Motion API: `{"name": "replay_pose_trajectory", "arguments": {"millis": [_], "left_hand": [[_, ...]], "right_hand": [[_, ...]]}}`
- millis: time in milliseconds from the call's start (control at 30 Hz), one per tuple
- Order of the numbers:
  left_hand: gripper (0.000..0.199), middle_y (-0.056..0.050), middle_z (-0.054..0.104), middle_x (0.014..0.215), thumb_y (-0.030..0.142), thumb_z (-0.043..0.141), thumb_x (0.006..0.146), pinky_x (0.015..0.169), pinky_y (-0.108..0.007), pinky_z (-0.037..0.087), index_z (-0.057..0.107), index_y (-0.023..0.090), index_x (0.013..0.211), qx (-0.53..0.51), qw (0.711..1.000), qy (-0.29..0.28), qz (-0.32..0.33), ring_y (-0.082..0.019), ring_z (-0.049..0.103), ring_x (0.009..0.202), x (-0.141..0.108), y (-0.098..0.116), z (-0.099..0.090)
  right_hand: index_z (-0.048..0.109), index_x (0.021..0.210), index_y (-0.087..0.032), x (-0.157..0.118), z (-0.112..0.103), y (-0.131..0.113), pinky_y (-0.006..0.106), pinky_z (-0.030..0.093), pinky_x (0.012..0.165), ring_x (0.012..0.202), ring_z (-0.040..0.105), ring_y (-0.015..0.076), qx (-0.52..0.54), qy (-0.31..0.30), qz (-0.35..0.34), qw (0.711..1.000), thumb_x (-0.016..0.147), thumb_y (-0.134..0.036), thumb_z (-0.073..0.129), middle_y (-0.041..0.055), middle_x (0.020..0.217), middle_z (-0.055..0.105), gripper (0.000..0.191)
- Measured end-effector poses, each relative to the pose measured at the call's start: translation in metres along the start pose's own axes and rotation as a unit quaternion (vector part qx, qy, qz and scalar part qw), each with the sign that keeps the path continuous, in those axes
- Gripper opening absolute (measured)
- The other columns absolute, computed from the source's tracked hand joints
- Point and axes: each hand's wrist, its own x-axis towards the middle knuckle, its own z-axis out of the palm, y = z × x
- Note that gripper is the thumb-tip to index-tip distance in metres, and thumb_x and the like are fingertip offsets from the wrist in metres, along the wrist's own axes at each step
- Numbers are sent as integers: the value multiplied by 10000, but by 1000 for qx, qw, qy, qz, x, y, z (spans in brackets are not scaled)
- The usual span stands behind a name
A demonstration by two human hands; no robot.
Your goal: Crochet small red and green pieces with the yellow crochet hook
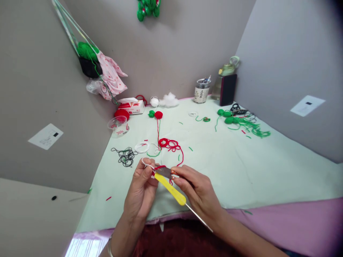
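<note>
My left hand (142, 187) is closed, its thumb and fingers pinching a small red and white crochet piece (153, 174) that is mostly hidden. A loop of white yarn (144, 162) rises over these fingertips. The yellow-handled crochet hook (171, 190) slants from beside the left fingers down to the right, its metal shaft passing below my right hand (197, 185). Between right thumb and fingers is a flat grey metal tool that looks like thread snips (164, 172), reaching to the left fingertips. Red yarn (160, 166) runs along its upper edge.
Ahead on the pale green cloth lie a red yarn tangle (173, 144), a white yarn coil (142, 147) and black cord (125, 157). Farther back stand a tissue box (135, 107), a pen tin (202, 92) and a phone (228, 90). Green yarn pieces (241, 123) and scissors (237, 109) lie right.
</note>
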Motion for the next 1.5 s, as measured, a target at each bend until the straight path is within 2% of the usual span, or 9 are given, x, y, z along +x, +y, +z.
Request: {"name": "replay_pose_trajectory", "arguments": {"millis": [300,667,867,1133,1367,1500], "left_hand": [[358,58,617,760,204,1034,638,727,-180,602,721,194,811,-1,1000,-21,-7,-86,672,717,0,0,-2],[322,55,606,749,151,1013,661,699,-162,589,724,177,801,-1,1000,-21,-6,-74,644,691,-1,1,0],[332,59,577,731,161,1014,659,692,-165,583,709,182,788,3,999,-27,-18,-76,624,681,-1,1,0],[346,47,613,759,176,1028,644,698,-176,604,725,181,811,10,1000,-15,-24,-83,640,695,-2,0,-2],[349,46,628,757,162,1033,622,730,-174,608,732,179,799,21,999,-19,-28,-85,654,713,-2,0,-1],[338,33,662,791,205,1037,632,702,-164,600,741,181,794,31,999,-13,-30,-82,645,698,-1,-1,-2]], "right_hand": [[799,1054,-187,3,-6,-3,203,565,726,774,744,133,-7,-20,-48,999,1094,-415,551,38,908,824,340],[789,1027,-156,5,-9,-3,197,538,669,708,709,119,-61,10,-117,991,1109,-422,510,41,826,796,394],[788,1031,-166,4,-8,0,204,534,661,716,712,124,-57,5,-105,993,1114,-433,493,40,831,797,407],[788,1061,-168,4,-11,-5,227,551,689,739,721,138,-45,-22,-76,996,1109,-474,485,53,859,801,433],[795,1027,-199,6,-12,-1,243,567,686,735,732,144,-42,-15,-92,995,1106,-460,505,40,847,812,397],[801,1037,-212,4,-11,0,246,593,713,763,758,154,-34,-1,-65,997,1097,-427,539,41,883,830,344]]}}
